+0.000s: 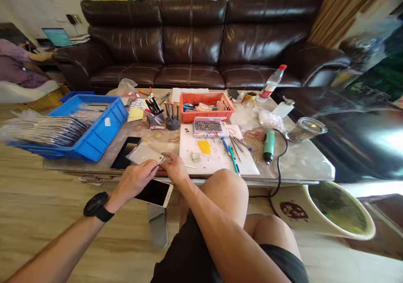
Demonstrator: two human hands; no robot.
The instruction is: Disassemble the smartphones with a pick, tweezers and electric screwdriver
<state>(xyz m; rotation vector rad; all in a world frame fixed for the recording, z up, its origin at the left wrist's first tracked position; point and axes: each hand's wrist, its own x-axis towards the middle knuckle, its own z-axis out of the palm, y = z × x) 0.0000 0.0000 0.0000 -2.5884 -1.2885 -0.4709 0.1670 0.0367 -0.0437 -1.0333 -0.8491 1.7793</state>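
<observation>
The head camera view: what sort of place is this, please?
Probably a living room used as a home phone repair workspace: a brown leather sofa stands behind the table, a blue plastic bin holds what look like stacked phone parts, and a green heat gun lies near tweezers.

Side by side at centre frame: our bare left hand [138,179], knuckles raised and fingers curled inward, meets our bare right hand [175,168], its slender fingers [166,159] reaching forward and to the left, the two hands just beside each other. Our long bare left forearm [59,245] slants in from the lower left corner, the left wrist [115,201] gently bent. Our bare right forearm [220,237] descends from the hand toward the bottom edge, the right wrist [186,183] nearly straight.
</observation>
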